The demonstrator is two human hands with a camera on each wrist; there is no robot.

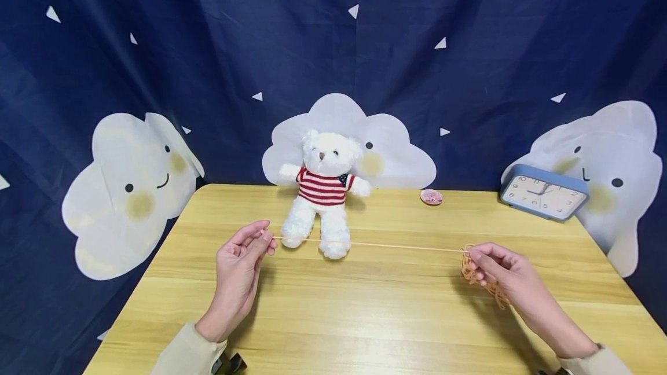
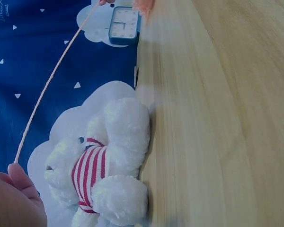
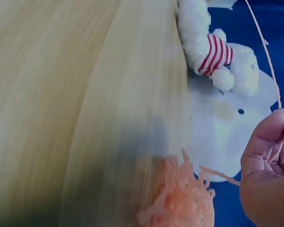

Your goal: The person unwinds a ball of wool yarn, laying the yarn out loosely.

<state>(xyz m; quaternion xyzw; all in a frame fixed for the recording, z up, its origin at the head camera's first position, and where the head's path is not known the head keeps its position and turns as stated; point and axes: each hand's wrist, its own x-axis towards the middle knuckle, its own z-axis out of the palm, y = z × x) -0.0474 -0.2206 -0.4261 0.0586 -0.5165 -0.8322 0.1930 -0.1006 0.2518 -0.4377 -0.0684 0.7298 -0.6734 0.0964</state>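
Observation:
A thin strand of orange yarn (image 1: 385,245) stretches nearly straight between the two hands, above the table. At its left end, my left hand (image 1: 241,274) pinches it between thumb and forefinger. My right hand (image 1: 513,282) pinches the other end, and a loose tangle of the same yarn (image 3: 184,198) hangs beside and below those fingers. Behind the strand, a white teddy bear (image 1: 323,190) in a red-and-white striped sweater sits upright; the strand crosses in front of its feet in the head view. The left wrist view shows the strand (image 2: 52,75) running up from the left thumb.
A blue desk clock (image 1: 544,192) stands at the table's back right. Near the back edge lies a small pink oval object (image 1: 431,197), its kind unclear. Behind the wooden table (image 1: 365,317) hangs a dark blue curtain (image 1: 229,45) with clouds and white triangles.

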